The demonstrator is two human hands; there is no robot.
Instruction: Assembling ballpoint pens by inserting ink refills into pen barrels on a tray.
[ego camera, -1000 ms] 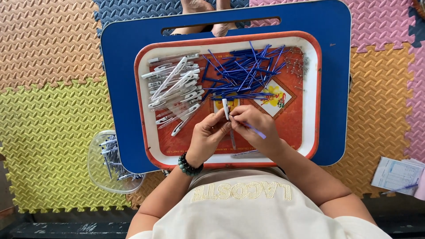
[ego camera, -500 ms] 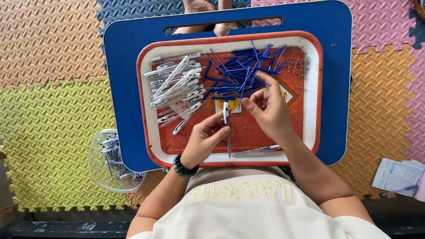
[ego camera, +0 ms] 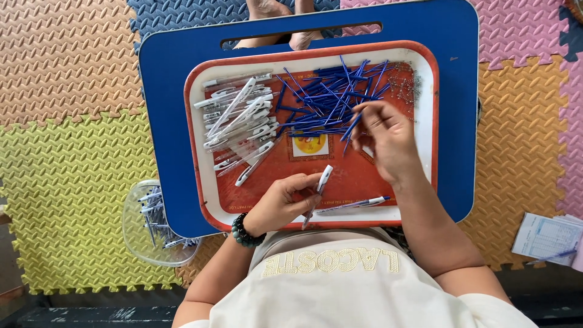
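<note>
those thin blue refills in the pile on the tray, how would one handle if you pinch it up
Probably very light and slightly bendy: each blue refill is a thin plastic-looking tube. Likely to roll or snag, since they lie crisscrossed on the tray. The right hand lifts one with fingertips alone.

clear bowl (ego camera: 141, 240) of pens, lower left | paper sheet (ego camera: 542, 237), lower right | foam floor mats (ego camera: 67, 67) all around | bare feet (ego camera: 267, 8), top centre
</note>
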